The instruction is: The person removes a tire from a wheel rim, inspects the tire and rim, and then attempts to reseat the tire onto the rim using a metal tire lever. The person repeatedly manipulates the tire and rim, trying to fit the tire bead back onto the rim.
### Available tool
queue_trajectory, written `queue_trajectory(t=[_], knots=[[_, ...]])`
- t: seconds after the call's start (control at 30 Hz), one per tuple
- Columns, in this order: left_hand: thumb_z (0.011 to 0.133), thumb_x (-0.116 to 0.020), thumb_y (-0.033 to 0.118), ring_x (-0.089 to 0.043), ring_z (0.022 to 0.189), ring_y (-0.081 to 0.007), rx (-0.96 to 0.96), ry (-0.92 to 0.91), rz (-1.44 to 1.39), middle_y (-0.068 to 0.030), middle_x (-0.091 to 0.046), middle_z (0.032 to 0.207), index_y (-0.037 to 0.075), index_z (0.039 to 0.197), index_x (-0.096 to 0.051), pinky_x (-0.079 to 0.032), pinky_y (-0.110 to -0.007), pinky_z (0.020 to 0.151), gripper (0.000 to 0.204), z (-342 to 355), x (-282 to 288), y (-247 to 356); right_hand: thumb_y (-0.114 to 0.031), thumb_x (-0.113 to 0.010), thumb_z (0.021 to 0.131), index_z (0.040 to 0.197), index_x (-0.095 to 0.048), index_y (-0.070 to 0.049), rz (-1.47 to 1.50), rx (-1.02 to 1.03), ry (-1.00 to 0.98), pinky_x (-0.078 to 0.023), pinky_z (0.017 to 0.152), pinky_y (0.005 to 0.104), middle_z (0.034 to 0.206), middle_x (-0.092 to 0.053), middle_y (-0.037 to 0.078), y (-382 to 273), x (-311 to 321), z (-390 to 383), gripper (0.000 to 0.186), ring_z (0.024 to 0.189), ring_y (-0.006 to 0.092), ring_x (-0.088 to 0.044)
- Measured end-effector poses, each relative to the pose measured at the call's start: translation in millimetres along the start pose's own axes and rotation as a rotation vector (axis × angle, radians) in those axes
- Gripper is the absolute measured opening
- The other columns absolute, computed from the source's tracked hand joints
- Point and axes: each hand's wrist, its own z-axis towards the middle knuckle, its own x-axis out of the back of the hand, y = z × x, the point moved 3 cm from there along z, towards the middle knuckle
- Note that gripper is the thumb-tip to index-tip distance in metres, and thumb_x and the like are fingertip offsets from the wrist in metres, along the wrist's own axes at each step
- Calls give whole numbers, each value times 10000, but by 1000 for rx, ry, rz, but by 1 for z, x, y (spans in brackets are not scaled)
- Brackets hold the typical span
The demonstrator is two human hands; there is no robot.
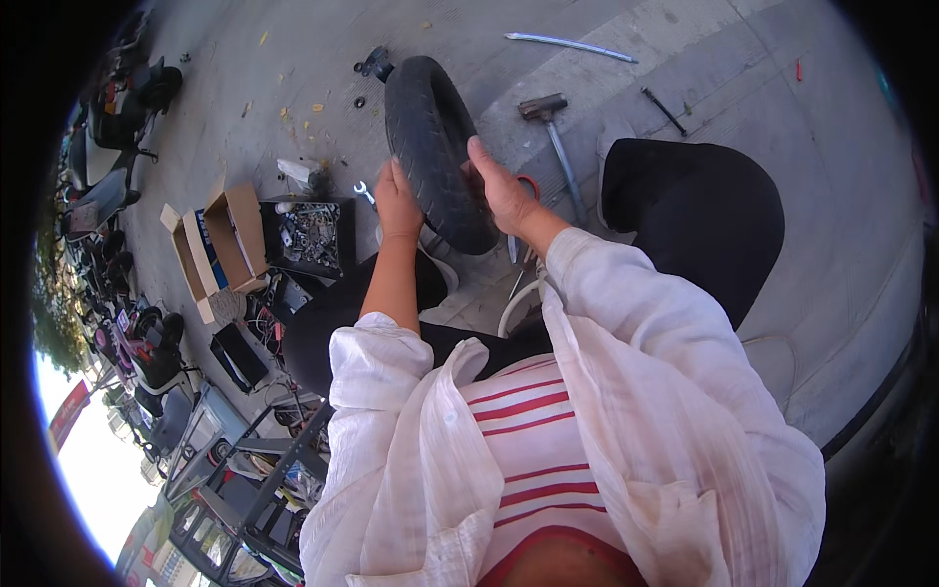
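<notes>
- One black tyre (423,132), slightly tilted, between left hand (397,203) and right hand (506,196).
- Fingers of both partly closed, gripping its sides.
- Hammer (544,108) lies on the ground (831,196), to its right.

Hammer (558,147) obstructs right of tire (423,137).

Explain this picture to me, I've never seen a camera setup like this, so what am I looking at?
There's no machine here, just a person's two bare hands. The one picture comes from a fisheye camera worn on their head, looking down, so straight edges bend near the rim. The left hand and right hand hold a black tire between them. On the concrete ground lie a hammer, a silver bar and a wrench. To the left sit an open cardboard box and a black bin of small metal parts.
</notes>
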Motion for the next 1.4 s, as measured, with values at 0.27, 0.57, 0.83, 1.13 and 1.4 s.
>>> queue_trajectory(t=[0.27, 0.57, 0.83, 1.13, 1.4], knots=[[1025, -395, 412, -597, 795, -491, -70, 47, 358, -261, -641, 826, 55, 936, -587, -447, -554, 674, 415, -7, -13, 50, -701, -424, 936, 941, -677, -52, 114, -111, 41, -536, 727, 312, 878, -710, 73, -2, 29, 8, 697, 787, 191, -668], [1003, -420, 455, -614, 836, -497, 34, -41, 269, -260, -666, 887, 88, 1037, -600, -466, -573, 717, 409, -24, -25, 60, -678, -388, 957, 1260, -606, -75, 76, -126, -21, -505, 935, 361, 1168, -682, 83, -13, 26, -5, 709, 1070, 226, -644], [1009, -425, 504, -611, 994, -440, 117, -290, -27, -269, -649, 1034, 30, 1158, -579, -472, -441, 854, 520, -44, -45, 75, -451, -434, 1005, 1210, -629, -86, 144, -29, 141, -520, 948, 407, 1129, -698, 85, 2, 85, 2, 462, 1037, 256, -665], [964, -164, 712, -533, 1241, -434, 469, -281, -390, -353, -582, 1241, -141, 1240, -568, -363, -400, 1068, 984, -44, -43, 22, -330, -496, 973, 1129, -656, -37, -79, -133, 100, -540, 900, 403, 1063, -712, 98, 19, 73, -13, 369, 977, 256, -683], [962, -197, 726, -529, 1251, -298, 519, -301, -496, -246, -570, 1334, -107, 1315, -541, -347, -362, 1089, 968, -71, -18, 33, -312, -501, 979, 1147, -656, -38, -121, -219, 60, -549, 889, 406, 1084, -712, 99, 14, 81, -13, 357, 981, 257, -687]])
